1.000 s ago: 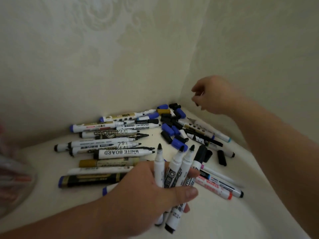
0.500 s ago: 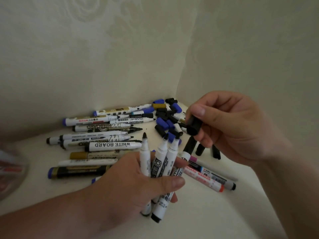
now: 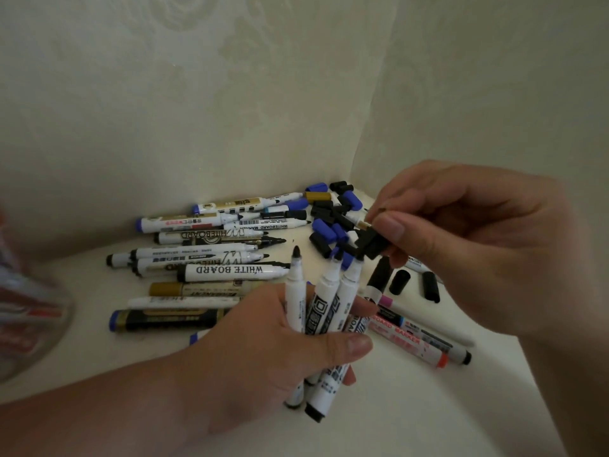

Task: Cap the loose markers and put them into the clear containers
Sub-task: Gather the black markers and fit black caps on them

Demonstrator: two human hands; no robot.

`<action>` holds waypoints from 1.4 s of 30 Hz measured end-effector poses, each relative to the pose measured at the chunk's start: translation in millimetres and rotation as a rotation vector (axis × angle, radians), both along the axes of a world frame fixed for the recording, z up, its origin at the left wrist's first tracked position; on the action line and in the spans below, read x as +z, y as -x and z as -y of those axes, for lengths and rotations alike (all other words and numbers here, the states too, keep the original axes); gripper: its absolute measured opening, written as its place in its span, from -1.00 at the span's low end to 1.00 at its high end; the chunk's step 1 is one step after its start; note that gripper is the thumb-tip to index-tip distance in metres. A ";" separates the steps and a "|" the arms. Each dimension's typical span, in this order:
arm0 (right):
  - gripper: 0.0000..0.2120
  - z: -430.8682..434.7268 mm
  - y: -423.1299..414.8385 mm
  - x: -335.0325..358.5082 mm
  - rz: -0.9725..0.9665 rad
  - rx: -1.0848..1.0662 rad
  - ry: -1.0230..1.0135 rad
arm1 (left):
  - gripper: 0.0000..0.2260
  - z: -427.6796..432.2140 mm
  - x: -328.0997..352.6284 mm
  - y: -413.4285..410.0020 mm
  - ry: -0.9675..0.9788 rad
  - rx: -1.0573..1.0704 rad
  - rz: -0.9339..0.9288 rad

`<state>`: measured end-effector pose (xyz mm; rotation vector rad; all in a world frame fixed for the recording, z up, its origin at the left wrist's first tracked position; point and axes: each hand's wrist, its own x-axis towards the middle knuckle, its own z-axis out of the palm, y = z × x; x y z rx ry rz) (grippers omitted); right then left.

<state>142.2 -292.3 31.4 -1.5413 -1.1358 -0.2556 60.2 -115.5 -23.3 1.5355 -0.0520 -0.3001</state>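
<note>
Probably a room in a home: two cream walls (image 3: 197,110) with an embossed floral wallpaper pattern meet in a corner. A plain pale bench (image 3: 412,420) fills that corner, strewn with whiteboard markers (image 3: 232,270) and loose caps (image 3: 324,229), with no shop or lab fittings.
</note>
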 end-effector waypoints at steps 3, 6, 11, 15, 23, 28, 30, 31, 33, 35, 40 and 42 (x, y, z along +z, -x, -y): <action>-0.83 1.1 0.5 0.6 0.083 -0.003 0.067 | -0.77 0.0 -0.5 -0.4 0.013 0.006 -0.005; -0.84 3.5 -1.2 2.6 0.087 -0.027 0.062 | -0.76 0.2 -1.2 -0.9 0.011 -0.011 -0.004; -0.80 4.2 -0.2 0.0 0.036 -0.002 0.061 | -0.74 0.8 -2.0 -1.3 0.009 -0.013 -0.003; -0.70 4.9 1.0 1.3 -0.072 0.017 0.023 | -0.74 0.6 -2.7 -1.6 0.001 -0.022 0.001; -0.73 6.2 4.8 4.4 -0.106 0.058 0.058 | -0.74 0.0 -3.1 -1.1 -0.002 -0.027 -0.002; -0.73 7.3 3.8 1.0 -0.114 0.051 0.040 | -0.74 0.4 -3.9 -1.2 -0.002 -0.022 -0.007; -0.72 6.3 4.1 0.3 -0.132 0.071 0.035 | -0.73 0.7 -3.7 -1.2 -0.001 -0.022 -0.005; -0.72 6.1 4.2 0.3 -0.139 0.081 0.033 | -0.73 0.7 -3.6 -1.2 -0.004 -0.025 -0.004; -0.70 5.8 4.4 0.3 -0.142 0.092 0.028 | -0.74 0.4 -3.3 -1.1 -0.009 -0.029 -0.003; -0.71 5.8 4.3 0.2 -0.137 0.087 0.029 | -0.74 0.5 -2.5 -0.9 -0.007 -0.027 -0.005; -0.82 5.3 3.3 0.0 -0.181 0.069 0.031 | -0.75 -0.1 -1.3 -0.4 -0.003 -0.027 -0.008; -0.81 4.3 2.4 0.5 -0.200 0.099 0.018 | -0.76 -0.2 -0.5 0.0 0.002 -0.028 -0.005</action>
